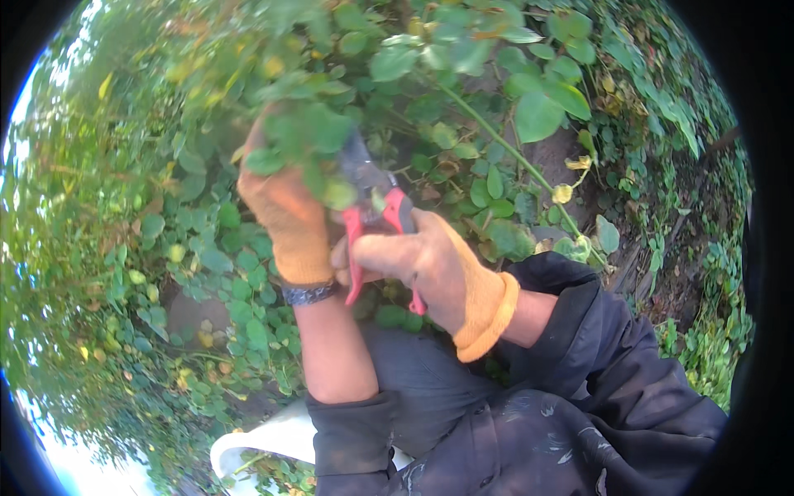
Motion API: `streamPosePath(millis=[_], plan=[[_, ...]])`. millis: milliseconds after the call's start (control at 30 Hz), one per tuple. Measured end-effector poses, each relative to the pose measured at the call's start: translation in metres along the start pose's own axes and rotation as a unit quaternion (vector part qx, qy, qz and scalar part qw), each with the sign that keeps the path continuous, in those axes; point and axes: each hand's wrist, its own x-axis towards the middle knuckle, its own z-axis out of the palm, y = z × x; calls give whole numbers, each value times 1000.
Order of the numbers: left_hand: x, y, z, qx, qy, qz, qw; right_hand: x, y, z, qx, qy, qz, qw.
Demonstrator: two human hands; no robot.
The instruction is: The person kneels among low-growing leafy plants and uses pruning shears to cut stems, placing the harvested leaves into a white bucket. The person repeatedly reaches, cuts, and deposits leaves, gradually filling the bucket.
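My right hand, in a worn orange glove, grips pruning shears with red handles; their dark blades point up into the leaves beside my left hand. My left hand, in an orange glove with a patterned band at the wrist, is raised into the foliage, its fingers hidden behind blurred leaves. A long green stem with leaves slants down to the right of the shears.
Dense leafy plants surround both hands, with patches of dark soil at the right. A white container with a curved rim lies at the lower left, by my dark-clothed legs and sleeves.
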Motion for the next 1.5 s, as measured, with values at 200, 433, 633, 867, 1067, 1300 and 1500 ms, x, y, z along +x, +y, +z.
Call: streamPosePath(millis=[200, 433, 633, 867, 1067, 1300, 1500], plan=[[-4, 33, -1, -34, -14, -79, 996, -32, -34, 0, 94, -16, -117, 988], [-6, 61, 30, -98, -8, -167, 981, 3, -19, -58, 210, -3, -72, 975], [-7, 66, 42, -159, -16, -173, 972, 12, -26, -72, 318, -28, -69, 945], [-6, 82, 60, -198, -110, -174, 958, 11, -27, -72, 320, -32, -69, 944], [2, 82, 92, -408, -167, -330, 835, 18, -33, -74, 283, -18, -60, 957], [1, 54, 130, -85, -180, -71, 977, 16, -27, -75, 230, 36, -61, 971], [12, 37, 83, -436, -69, -108, 891, -10, -18, -57, 110, 54, -10, 992]])
